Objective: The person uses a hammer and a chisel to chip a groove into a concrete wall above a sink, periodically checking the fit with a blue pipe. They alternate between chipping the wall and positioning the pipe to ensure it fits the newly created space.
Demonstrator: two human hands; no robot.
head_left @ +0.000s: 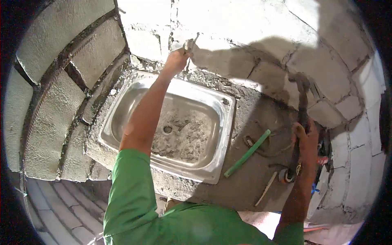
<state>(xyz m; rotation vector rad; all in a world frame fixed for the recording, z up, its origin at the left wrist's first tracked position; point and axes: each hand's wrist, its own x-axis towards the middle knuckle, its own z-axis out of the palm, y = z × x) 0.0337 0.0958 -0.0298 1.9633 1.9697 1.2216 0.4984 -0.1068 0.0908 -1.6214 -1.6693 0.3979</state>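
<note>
My left hand reaches past the sink to the sunlit block wall. Its fingers are closed on a small greyish piece with a thin rod sticking up from it; the exact kind cannot be made out. Below that arm, a stainless steel sink is set in the rough counter, with grey rubble and dust around its drain hole. On the right, my right hand is wrapped round the handle of a hammer, its dark head raised toward the wall in shadow.
A green strip lies on the concrete counter right of the sink. A thin pale stick and a roll of tape are near my right forearm. Rough block walls close in the left side and back.
</note>
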